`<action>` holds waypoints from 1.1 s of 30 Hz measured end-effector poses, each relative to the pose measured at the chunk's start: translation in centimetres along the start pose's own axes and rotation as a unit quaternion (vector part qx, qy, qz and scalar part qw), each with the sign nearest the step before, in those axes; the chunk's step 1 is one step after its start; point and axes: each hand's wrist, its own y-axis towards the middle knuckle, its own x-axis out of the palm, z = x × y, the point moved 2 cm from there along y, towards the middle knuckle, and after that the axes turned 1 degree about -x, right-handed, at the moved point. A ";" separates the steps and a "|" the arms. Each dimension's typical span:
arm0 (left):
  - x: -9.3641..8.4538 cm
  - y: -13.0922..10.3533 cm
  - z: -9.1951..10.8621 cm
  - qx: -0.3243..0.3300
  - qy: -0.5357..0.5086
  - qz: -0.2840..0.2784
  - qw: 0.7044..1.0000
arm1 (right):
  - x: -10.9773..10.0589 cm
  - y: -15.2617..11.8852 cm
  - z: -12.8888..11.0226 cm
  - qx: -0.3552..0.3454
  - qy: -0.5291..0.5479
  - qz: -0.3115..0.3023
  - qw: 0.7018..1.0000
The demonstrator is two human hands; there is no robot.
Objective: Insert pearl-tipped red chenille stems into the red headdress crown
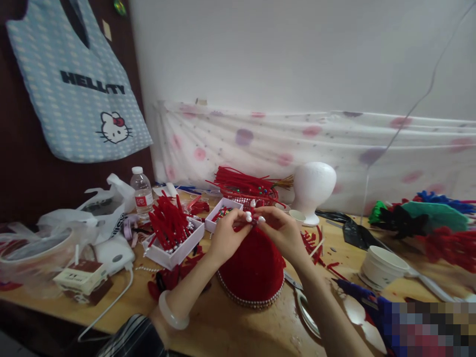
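Note:
A red, velvety dome-shaped cap (256,267) with a beaded rim sits on the table in front of me. Over its top, my left hand (231,234) and my right hand (283,232) meet, fingers closed in a pinch. Between them is a small red ornament with white beads (253,217), gripped from both sides. Whether it is fastened to the cap cannot be made out, as the fingers cover its lower part.
Left stands a white box (178,255) of red stems; behind are a smaller box (211,223), a water bottle (142,196) and a basket (247,198) of red stems. Right are a white foam head (314,188), scissors (305,310), paper cups (383,267) and a blue glue gun (366,297).

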 end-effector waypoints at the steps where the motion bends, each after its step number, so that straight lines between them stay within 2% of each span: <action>1: 0.0 0.0 -0.1 -0.002 -0.004 0.007 1.000 | 0.0 -0.1 0.2 0.006 -0.006 0.016 1.000; 6: -0.2 0.0 -0.1 0.002 0.007 0.014 1.000 | -0.1 -0.3 0.6 0.019 -0.041 0.051 0.998; 11: -0.4 0.0 0.0 0.018 0.038 0.008 0.999 | -0.2 -0.6 0.7 0.016 -0.074 0.041 0.996; 16: -0.4 0.2 -0.6 0.018 0.061 -0.028 0.998 | -0.3 -0.9 0.9 0.006 -0.108 0.018 0.994; 23: -0.6 -0.4 -0.5 0.029 0.123 -0.026 0.992 | -0.2 -1.7 0.7 -0.005 -0.132 -0.001 0.991; 33: -0.3 -0.4 -0.8 0.028 0.149 -0.022 0.988 | 0.1 -2.2 1.6 -0.024 -0.128 0.035 0.991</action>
